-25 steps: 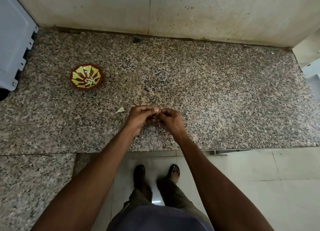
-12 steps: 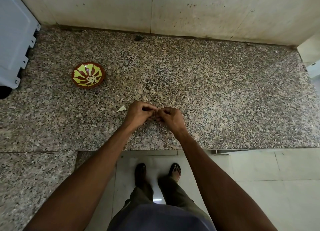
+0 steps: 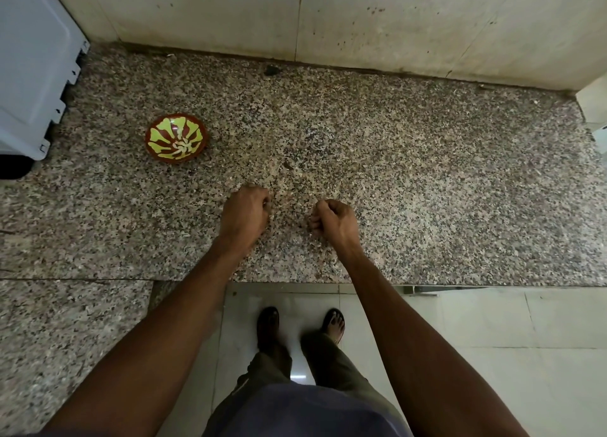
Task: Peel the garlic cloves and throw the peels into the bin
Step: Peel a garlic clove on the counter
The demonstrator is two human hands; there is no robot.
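Head view, looking down: both hands hover over a speckled granite counter [image 3: 410, 160], apart from each other with a strip of bare stone between them. The left hand [image 3: 245, 211] is curled into a fist, knuckles up, and the right hand [image 3: 335, 221] is curled the same way with its fingertips tucked toward the palm. Whether either fist encloses a garlic clove or a piece of peel cannot be told, since the fingers hide whatever is inside; no clove or peel shows on the stone.

Off to the left and farther back sits a small bowl [image 3: 176, 138], red-brown with a yellow-green petal pattern, well apart from the left hand. What lies in its middle is too small to make out. Beyond the bowl, at the far left edge, a white plastic appliance [image 3: 29, 75] with a stepped side stands on the counter.

Along the back, the counter meets a pale wall [image 3: 361, 19], with a small dark speck [image 3: 271, 70] lying near that joint. To the right of the hands the stone runs open up to the right corner. The front edge of the counter passes under the forearms; below it are pale floor tiles [image 3: 525, 354], where the person's feet in sandals [image 3: 333, 321] stand close to the counter.
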